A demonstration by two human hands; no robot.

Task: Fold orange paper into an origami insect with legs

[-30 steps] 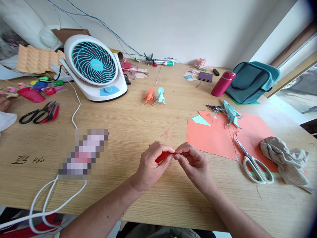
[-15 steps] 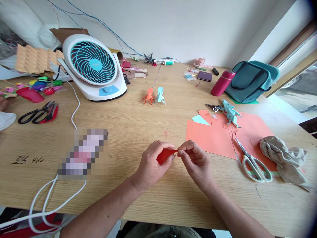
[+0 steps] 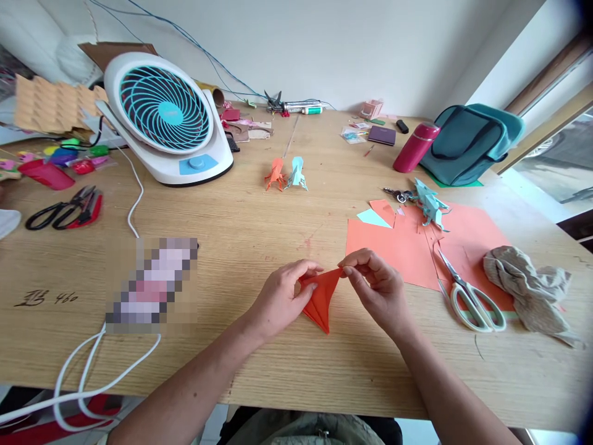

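A folded orange-red paper piece (image 3: 322, 300), pointed at its lower end, is held between both hands just above the wooden table (image 3: 259, 235). My left hand (image 3: 280, 296) pinches its left upper corner. My right hand (image 3: 377, 287) pinches its right upper corner with thumb and forefinger. Both hands are closed on the paper near the table's front middle.
Orange paper sheets (image 3: 398, 247) with white-handled scissors (image 3: 467, 293) and a crumpled cloth (image 3: 530, 287) lie to the right. Two small folded paper figures (image 3: 285, 173) stand mid-table, a teal one (image 3: 428, 204) further right. A fan (image 3: 169, 120), black scissors (image 3: 65, 210), white cable (image 3: 92, 383), bottle (image 3: 414, 148) and bag (image 3: 470, 145) surround.
The paper, earlier squeezed small between the fingertips, now hangs spread as a larger pointed shape. Both hands moved slightly apart; the camera tilted a little.
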